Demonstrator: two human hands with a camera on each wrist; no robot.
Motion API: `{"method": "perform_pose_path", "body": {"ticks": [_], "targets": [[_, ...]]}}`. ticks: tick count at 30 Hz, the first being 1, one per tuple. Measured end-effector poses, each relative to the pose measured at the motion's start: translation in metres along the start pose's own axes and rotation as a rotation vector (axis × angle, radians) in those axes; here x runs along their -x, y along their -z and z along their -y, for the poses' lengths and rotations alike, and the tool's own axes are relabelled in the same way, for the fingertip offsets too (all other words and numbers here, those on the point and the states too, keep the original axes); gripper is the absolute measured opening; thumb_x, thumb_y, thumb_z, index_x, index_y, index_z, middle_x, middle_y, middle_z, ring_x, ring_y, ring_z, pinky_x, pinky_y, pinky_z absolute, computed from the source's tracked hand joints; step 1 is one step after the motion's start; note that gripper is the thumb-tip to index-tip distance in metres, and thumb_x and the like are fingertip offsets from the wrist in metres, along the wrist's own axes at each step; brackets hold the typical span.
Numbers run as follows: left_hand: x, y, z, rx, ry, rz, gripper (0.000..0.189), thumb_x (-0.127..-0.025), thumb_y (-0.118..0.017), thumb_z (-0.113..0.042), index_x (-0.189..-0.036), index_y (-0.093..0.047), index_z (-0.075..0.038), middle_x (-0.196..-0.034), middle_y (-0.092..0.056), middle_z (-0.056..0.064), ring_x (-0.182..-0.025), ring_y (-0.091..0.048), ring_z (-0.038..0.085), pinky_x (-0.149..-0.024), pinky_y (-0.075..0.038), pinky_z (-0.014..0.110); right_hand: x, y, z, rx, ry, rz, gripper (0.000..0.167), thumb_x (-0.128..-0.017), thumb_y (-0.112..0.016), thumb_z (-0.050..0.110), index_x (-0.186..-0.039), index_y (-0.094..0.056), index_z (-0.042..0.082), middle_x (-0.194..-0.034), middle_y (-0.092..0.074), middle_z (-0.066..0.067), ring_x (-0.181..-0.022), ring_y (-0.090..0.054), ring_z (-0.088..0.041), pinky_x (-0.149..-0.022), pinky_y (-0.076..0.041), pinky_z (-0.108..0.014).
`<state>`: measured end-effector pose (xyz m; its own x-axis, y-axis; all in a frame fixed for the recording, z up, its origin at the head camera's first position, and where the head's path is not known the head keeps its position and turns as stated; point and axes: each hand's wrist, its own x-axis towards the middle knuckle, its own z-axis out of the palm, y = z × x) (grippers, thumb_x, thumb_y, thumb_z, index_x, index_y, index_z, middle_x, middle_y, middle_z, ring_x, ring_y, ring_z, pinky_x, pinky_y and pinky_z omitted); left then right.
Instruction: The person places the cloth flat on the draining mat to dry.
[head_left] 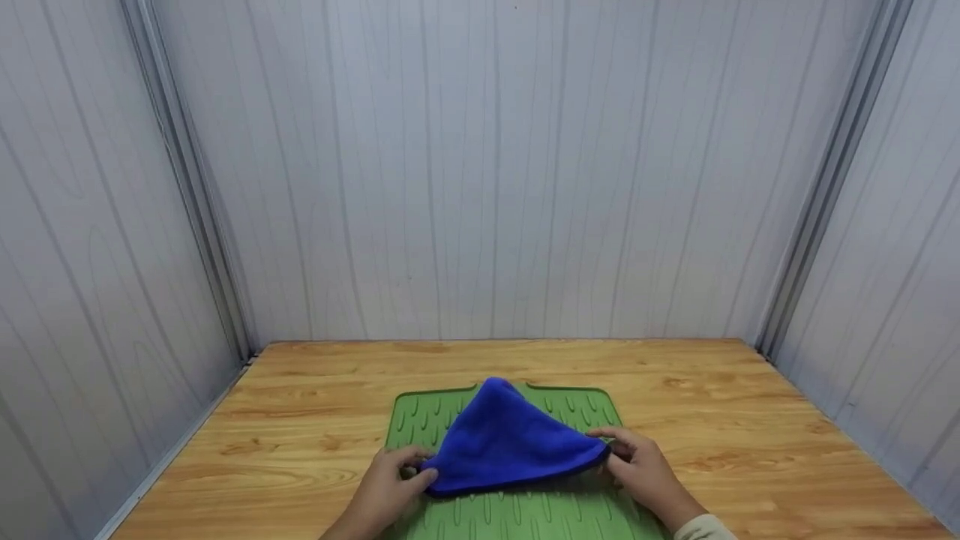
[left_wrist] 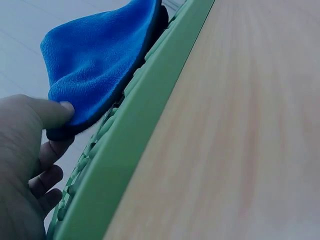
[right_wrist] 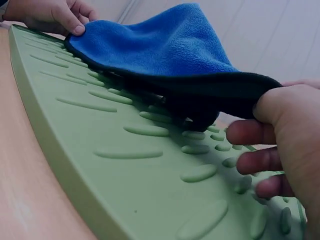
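Observation:
A blue plush cloth [head_left: 510,442] with a dark edging is held out between both hands over a green ridged mat [head_left: 517,517]. Its far part rises to a peak, and its near edge is lifted off the mat. My left hand [head_left: 390,480] pinches the near left corner between thumb and fingers, as the left wrist view shows on the cloth [left_wrist: 95,65]. At the near right corner, my right hand [head_left: 641,469] pinches the edging; its other fingers [right_wrist: 260,160] are bent below the cloth. Something dark shows beneath the cloth [right_wrist: 165,50] in the right wrist view; I cannot tell what it is.
The mat lies on a wood-grain table [head_left: 300,420], with a raised rim [left_wrist: 135,135] along its side. Pale panelled walls [head_left: 480,187] stand behind the table and on both sides, joined by metal corner posts [head_left: 825,187].

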<state>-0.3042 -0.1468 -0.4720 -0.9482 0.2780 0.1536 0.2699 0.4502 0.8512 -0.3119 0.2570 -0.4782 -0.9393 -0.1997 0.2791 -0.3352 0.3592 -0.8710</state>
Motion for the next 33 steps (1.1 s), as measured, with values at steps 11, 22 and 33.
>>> {"method": "perform_pose_path", "body": {"ticks": [11,22,33], "targets": [[0.002,0.002,0.002,0.157,0.039,0.015,0.031,-0.093,-0.075,-0.023,-0.115,-0.076,-0.002,-0.105,-0.075,0.008,-0.096,-0.067,0.018,-0.082,-0.055,0.040,0.003,0.006,0.007,-0.430,-0.109,0.060,0.033,-0.100,-0.046,0.004,-0.122,-0.068,-0.007,-0.109,-0.074,-0.004,-0.081,-0.068,-0.015,-0.066,-0.056,-0.030],[0.005,0.006,0.000,0.241,0.032,0.012,0.033,-0.091,-0.076,-0.018,-0.119,-0.072,-0.001,-0.087,-0.068,0.000,-0.083,-0.062,0.017,-0.071,-0.053,0.032,0.006,0.006,0.006,-0.549,-0.169,-0.123,0.020,-0.091,-0.066,-0.003,-0.098,-0.056,0.013,-0.091,-0.059,-0.001,-0.082,-0.058,-0.014,-0.070,-0.052,-0.026],[0.008,0.000,-0.001,0.164,0.036,0.127,0.042,-0.097,-0.069,-0.035,-0.126,-0.071,-0.004,-0.118,-0.072,0.011,-0.110,-0.067,0.026,-0.092,-0.054,0.047,0.007,0.011,0.004,-0.588,-0.202,0.285,0.031,-0.104,-0.053,0.014,-0.135,-0.058,0.015,-0.128,-0.063,-0.007,-0.112,-0.065,-0.022,-0.089,-0.056,-0.037]]}}
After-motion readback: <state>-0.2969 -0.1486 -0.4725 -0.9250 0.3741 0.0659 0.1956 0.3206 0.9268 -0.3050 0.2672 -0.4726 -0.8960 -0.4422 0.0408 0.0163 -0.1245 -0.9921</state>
